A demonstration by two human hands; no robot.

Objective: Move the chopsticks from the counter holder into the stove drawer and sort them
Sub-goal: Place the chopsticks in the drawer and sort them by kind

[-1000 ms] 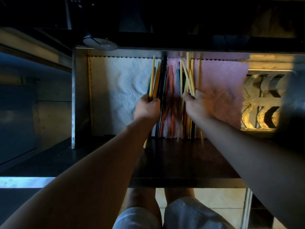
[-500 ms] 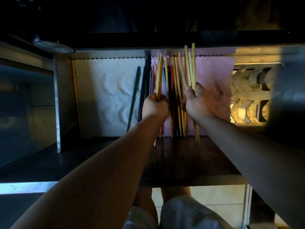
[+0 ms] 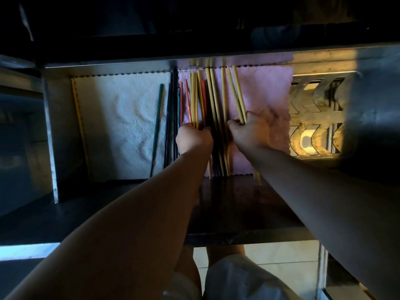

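Observation:
The open drawer (image 3: 49, 118) is lined with a white paper towel (image 3: 121, 118) on the left and a pink one (image 3: 266, 92) on the right. Several chopsticks lie lengthwise across the middle. My left hand (image 3: 193, 138) is closed around a few yellow chopsticks (image 3: 194, 98). My right hand (image 3: 249, 132) pinches a pair of pale yellow chopsticks (image 3: 237, 94) over the pink towel. Between my hands lie more yellow chopsticks (image 3: 214, 105). A green chopstick (image 3: 157, 124), dark chopsticks (image 3: 171, 118) and orange ones (image 3: 187, 100) rest left of my left hand.
A single yellow chopstick (image 3: 79, 118) lies along the drawer's left wall. A perforated metal panel (image 3: 313, 113), lit yellow, sits right of the pink towel. The dark drawer front (image 3: 238, 213) runs below my hands. My knees and the tiled floor (image 3: 281, 252) show underneath.
My right hand has shifted right onto the pink towel, spreading its yellow chopsticks away from the pile. My left hand keeps its bundle and has barely moved.

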